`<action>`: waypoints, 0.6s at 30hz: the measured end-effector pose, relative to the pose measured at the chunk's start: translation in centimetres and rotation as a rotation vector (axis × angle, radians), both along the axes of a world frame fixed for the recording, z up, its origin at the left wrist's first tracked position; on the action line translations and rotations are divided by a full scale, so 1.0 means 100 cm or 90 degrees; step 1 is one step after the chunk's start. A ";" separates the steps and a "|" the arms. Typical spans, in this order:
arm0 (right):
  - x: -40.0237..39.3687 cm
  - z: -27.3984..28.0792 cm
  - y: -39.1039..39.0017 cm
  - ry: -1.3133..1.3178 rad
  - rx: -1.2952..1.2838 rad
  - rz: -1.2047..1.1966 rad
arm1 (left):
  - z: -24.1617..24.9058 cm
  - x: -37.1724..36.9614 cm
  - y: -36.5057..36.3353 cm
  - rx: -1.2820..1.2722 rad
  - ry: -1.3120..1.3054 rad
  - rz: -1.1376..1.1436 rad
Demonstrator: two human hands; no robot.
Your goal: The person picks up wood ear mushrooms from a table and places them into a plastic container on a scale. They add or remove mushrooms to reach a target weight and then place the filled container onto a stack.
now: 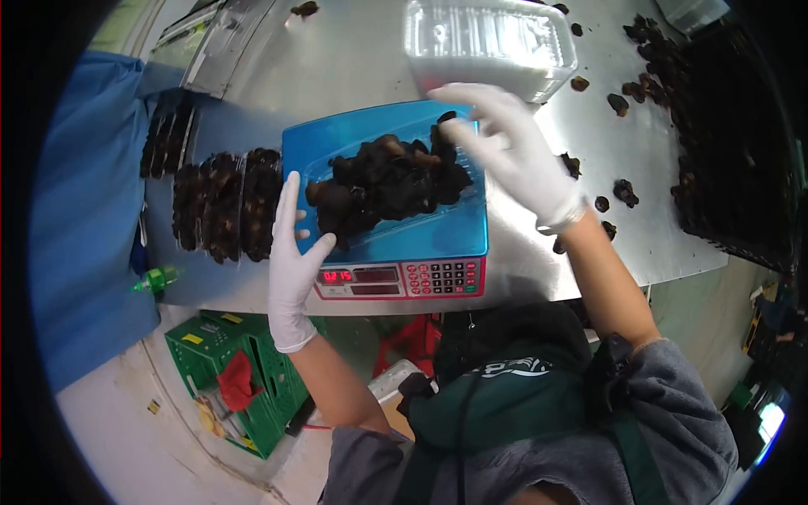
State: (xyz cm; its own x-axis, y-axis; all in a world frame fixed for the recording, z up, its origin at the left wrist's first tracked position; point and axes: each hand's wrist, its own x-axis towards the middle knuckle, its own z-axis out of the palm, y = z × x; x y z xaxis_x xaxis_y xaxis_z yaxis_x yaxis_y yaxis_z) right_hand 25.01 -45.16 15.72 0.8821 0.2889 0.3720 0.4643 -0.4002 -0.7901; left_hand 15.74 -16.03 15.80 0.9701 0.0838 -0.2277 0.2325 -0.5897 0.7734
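One heap of dark, curled pieces (391,181) lay in a clear tray (418,223) on the blue pan (307,143) of a scale. The heap covered most of the tray floor; the tray outline was traceable mainly along the near rim. The left hand (295,269), in a white glove, stood at the left edge of the heap, thumb and fingers apart; contact with the tray could not be confirmed. The right hand (513,156), also gloved, was above the right end of the heap and blurred. A dark piece showed next to its fingertips, but whether the fingers gripped it could not be determined. The two hands were well apart.

The lit display (337,276) read 0.215; its unit was not legible. The keypad (442,278) markings were too small to read.

Filled trays (223,206) stood left of the scale, the nearest partly hidden behind the left hand. The stack of clear containers (488,50) was cut off at the top edge. Loose pieces (624,193) lay to the right on the metal table (345,59). A black crate (732,143) ran into the dark lens border; its contents were indistinct.
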 end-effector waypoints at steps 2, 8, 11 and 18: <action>-0.011 0.000 -0.020 0.194 0.137 -0.026 | -0.006 -0.006 0.017 -0.054 -0.033 0.031; -0.052 -0.028 -0.042 0.252 0.011 -0.077 | -0.005 -0.022 0.039 -0.124 -0.137 0.137; -0.071 -0.042 -0.043 0.228 0.046 -0.091 | -0.010 -0.021 0.037 -0.152 -0.194 0.173; -0.090 -0.047 -0.044 0.211 0.025 -0.092 | -0.021 -0.012 0.014 -0.054 -0.193 0.196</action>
State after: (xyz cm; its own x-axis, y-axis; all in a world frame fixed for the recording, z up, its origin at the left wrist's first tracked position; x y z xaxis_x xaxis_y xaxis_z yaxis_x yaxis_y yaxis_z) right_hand 15.98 -49.57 10.97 0.9874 0.1433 0.0678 0.1216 -0.4098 -0.9040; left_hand 14.57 -14.63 13.69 0.9268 0.3730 0.0448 0.1426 -0.4597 0.8766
